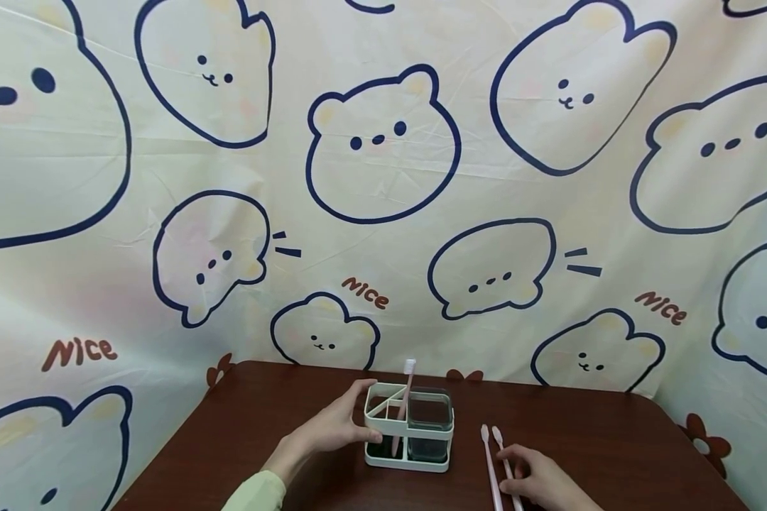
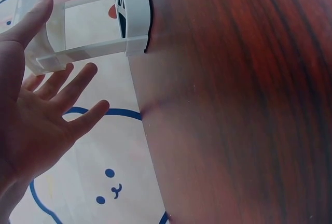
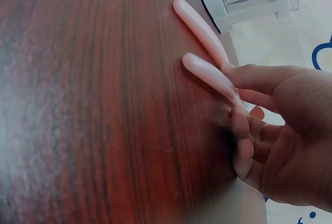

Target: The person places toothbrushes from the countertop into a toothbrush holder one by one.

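Observation:
A white toothbrush holder [image 1: 409, 426] stands on the table with one pink toothbrush [image 1: 404, 404] upright in a left compartment and a clear cup [image 1: 430, 411] in its right side. My left hand [image 1: 340, 420] holds the holder's left side, thumb at the front and fingers behind; in the left wrist view its outer fingers [image 2: 85, 117] are spread. Two more pink toothbrushes lie side by side right of the holder, bristle ends away from me. My right hand [image 1: 540, 479] pinches the right toothbrush [image 1: 507, 465] between thumb and fingers. The left toothbrush [image 1: 490, 461] lies right beside it.
The dark brown wooden table [image 1: 230, 440] ends at a curtain [image 1: 383, 262] printed with cartoon bears, close behind the holder. More of this fabric hangs on the left and right sides.

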A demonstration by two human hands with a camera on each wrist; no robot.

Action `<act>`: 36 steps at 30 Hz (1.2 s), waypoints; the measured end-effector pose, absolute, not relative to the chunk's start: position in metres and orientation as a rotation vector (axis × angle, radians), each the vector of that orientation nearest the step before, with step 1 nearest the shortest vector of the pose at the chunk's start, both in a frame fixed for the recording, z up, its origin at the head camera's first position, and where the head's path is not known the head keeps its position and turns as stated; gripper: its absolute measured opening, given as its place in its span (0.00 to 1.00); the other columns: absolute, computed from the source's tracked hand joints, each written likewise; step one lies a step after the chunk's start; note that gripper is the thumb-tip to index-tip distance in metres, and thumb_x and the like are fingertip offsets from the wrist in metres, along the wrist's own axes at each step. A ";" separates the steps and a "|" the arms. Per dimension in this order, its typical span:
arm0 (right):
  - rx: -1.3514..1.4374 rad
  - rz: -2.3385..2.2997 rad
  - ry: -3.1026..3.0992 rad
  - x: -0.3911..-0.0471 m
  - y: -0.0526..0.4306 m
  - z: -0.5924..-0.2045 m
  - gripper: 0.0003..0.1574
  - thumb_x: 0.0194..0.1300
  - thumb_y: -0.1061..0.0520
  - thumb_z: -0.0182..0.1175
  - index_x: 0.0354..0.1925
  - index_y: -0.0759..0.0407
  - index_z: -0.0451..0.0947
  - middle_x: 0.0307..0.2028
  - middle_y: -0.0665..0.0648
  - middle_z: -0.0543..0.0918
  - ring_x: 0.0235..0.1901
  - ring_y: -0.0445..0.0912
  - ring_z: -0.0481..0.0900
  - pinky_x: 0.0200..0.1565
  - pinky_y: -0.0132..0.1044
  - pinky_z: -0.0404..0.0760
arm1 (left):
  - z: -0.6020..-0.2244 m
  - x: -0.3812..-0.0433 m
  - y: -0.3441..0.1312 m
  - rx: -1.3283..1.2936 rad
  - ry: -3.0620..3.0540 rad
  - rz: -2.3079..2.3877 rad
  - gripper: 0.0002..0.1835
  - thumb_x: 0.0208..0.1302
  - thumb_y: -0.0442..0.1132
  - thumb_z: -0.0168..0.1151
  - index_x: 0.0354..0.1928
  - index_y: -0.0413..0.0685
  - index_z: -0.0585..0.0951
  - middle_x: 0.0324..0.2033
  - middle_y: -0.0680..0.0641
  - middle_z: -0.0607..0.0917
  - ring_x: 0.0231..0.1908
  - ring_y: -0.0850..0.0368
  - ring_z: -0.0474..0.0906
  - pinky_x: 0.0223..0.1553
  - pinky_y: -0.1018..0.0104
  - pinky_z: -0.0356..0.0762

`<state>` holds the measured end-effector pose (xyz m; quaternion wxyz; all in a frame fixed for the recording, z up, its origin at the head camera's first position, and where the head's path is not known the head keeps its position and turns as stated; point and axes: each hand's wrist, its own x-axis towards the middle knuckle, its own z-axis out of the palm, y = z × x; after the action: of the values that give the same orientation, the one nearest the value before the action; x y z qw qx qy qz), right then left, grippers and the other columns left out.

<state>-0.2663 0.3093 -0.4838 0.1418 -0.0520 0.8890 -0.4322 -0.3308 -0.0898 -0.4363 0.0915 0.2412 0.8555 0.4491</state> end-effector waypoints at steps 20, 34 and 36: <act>-0.032 -1.216 2.659 -0.263 0.300 -0.469 0.23 0.61 0.57 0.67 0.54 0.57 0.77 0.30 0.55 0.73 0.24 0.46 0.72 0.25 0.34 0.70 | -0.435 -0.330 -0.090 0.725 2.558 1.318 0.49 0.54 0.50 0.76 0.73 0.54 0.57 0.66 0.40 0.70 0.60 0.44 0.70 0.63 0.29 0.63; -0.169 -1.150 2.958 -0.259 0.283 -0.446 0.24 0.58 0.59 0.70 0.53 0.56 0.78 0.30 0.51 0.74 0.26 0.41 0.71 0.27 0.32 0.71 | -0.435 -0.329 -0.091 0.715 2.549 1.323 0.49 0.55 0.50 0.75 0.74 0.54 0.56 0.67 0.40 0.69 0.60 0.43 0.70 0.63 0.28 0.62; -0.128 -1.122 3.038 -0.258 0.278 -0.440 0.23 0.57 0.59 0.70 0.52 0.51 0.79 0.30 0.49 0.74 0.28 0.40 0.69 0.28 0.31 0.69 | -0.435 -0.329 -0.091 0.716 2.549 1.323 0.49 0.55 0.50 0.75 0.74 0.54 0.56 0.67 0.39 0.69 0.60 0.42 0.70 0.62 0.27 0.62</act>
<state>-0.2583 0.2777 -0.4399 -0.0496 -0.0395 0.9362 -0.3458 -0.3287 -0.0913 -0.4351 0.0909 0.2411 0.8576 0.4451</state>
